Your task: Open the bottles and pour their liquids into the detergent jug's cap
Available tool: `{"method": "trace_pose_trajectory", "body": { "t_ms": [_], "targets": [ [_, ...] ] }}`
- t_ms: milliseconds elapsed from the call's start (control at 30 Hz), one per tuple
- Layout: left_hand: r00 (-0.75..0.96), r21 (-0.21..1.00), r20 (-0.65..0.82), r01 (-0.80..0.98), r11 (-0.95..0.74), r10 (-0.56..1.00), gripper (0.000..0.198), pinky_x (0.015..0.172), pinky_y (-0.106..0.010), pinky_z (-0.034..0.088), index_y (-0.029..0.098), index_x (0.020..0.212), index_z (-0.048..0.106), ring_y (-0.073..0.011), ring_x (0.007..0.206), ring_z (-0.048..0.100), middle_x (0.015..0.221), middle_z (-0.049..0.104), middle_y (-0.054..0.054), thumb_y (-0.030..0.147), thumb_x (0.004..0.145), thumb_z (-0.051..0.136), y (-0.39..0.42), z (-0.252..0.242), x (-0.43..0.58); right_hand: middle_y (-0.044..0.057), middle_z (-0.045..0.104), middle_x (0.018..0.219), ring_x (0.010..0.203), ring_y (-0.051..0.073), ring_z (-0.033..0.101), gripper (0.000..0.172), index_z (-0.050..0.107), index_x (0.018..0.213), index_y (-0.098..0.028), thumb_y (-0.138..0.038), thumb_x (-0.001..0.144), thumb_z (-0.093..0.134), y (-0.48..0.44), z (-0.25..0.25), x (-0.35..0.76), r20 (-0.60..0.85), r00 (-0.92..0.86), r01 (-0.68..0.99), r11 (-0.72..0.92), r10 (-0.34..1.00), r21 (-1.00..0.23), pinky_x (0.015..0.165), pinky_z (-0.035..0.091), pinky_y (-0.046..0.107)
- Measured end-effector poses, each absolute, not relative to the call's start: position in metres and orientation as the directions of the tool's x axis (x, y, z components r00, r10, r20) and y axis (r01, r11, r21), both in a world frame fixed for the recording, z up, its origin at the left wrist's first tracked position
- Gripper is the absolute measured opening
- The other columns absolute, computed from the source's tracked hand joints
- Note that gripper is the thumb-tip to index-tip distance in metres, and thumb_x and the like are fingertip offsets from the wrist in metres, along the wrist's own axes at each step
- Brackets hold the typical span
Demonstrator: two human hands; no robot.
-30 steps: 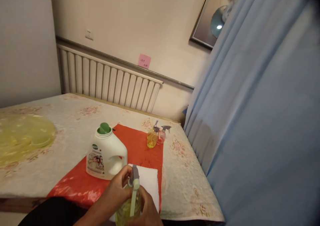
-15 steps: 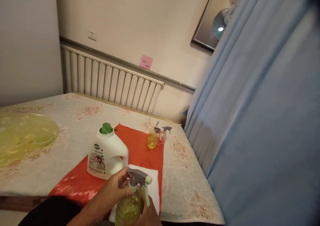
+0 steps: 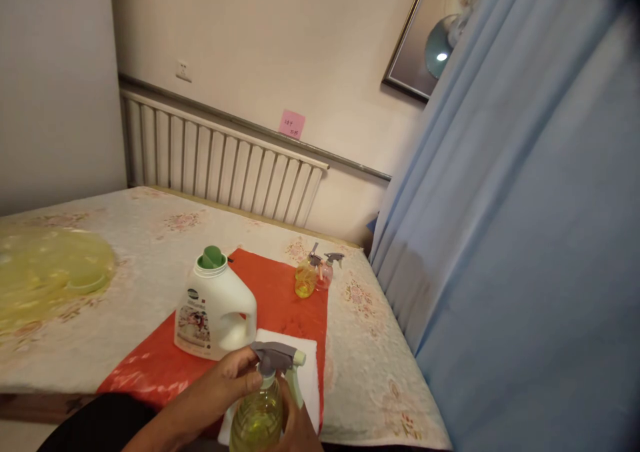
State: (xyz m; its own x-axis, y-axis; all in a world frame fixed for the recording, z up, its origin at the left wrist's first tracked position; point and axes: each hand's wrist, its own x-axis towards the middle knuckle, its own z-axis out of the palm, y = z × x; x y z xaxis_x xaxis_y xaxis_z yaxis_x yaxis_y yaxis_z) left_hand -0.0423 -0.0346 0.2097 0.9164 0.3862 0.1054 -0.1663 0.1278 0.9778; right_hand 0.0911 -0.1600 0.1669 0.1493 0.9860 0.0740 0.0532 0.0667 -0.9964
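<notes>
At the bottom centre is a spray bottle (image 3: 256, 415) with yellowish-green liquid and a grey trigger head (image 3: 274, 357). My left hand (image 3: 227, 385) pinches the spray head near its collar, thumb and fingers closed. My right hand (image 3: 296, 425) wraps around the right side of the bottle's body; its lower part is cut off by the frame edge. A white detergent jug (image 3: 225, 312) with a green opening stands just beyond my left hand. Under the bottle lies a folded white cloth (image 3: 309, 365), on a red sheet (image 3: 280, 305).
Two small spray bottles, one yellow (image 3: 305, 280) and one pink (image 3: 325, 277), stand at the red sheet's far right corner. A yellow transparent plastic thing (image 3: 55, 272) lies at left on the flowered bed cover (image 3: 370, 379). A blue curtain (image 3: 515, 225) hangs at right, a radiator (image 3: 220, 159) behind.
The spray bottle's head has tipped slightly and sits a touch lower, and my left hand has shifted a little down and left with it. Other things stay put.
</notes>
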Motion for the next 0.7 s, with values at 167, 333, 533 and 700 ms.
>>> {"method": "trace_pose_trajectory", "body": {
  "t_ms": [167,333,533,700],
  "targets": [
    [0.876,0.958,0.116,-0.223,0.179,0.467,0.038,0.078,-0.031,0.046,0.020,0.098,0.066,-0.0233,0.089,0.061,0.090,0.068,-0.003,0.044,0.071,0.076,-0.042,0.203,-0.036,0.005,0.067,0.115,0.109,0.031,0.061,0.086,0.058,0.124,-0.021,-0.019,0.043,0.086,-0.161,0.167,0.090,0.107,0.159,-0.007,0.110,0.982,-0.994,0.097,0.046,0.040],
    [0.821,0.983,0.050,-0.140,0.117,0.568,0.036,0.073,-0.029,0.045,0.020,0.095,0.061,-0.0224,0.085,0.061,0.088,0.066,-0.001,0.037,0.068,0.078,-0.044,0.194,-0.029,0.006,0.068,0.111,0.106,0.032,0.062,0.081,0.061,0.118,-0.019,-0.013,0.040,0.083,-0.160,0.171,0.088,0.042,0.208,0.029,0.037,0.977,-0.999,0.093,0.048,0.040],
    [0.879,0.982,0.063,-0.139,0.127,0.473,0.051,0.084,-0.034,0.047,0.023,0.114,0.060,-0.0271,0.100,0.062,0.105,0.068,-0.004,0.039,0.068,0.078,-0.038,0.196,-0.038,0.008,0.065,0.120,0.112,0.033,0.059,0.089,0.058,0.125,-0.018,-0.021,0.041,0.086,-0.159,0.165,0.091,0.091,0.156,-0.016,0.095,0.983,-0.995,0.097,0.046,0.041],
    [0.927,0.978,0.039,-0.112,0.177,0.372,0.046,0.097,-0.039,0.042,0.023,0.117,0.063,-0.0296,0.114,0.057,0.116,0.068,-0.007,0.045,0.078,0.070,-0.033,0.204,-0.048,0.010,0.060,0.128,0.122,0.035,0.052,0.096,0.056,0.127,-0.017,-0.023,0.037,0.088,-0.159,0.164,0.091,0.091,0.202,0.012,0.091,0.975,-0.996,0.104,0.039,0.042]
  ]
}}
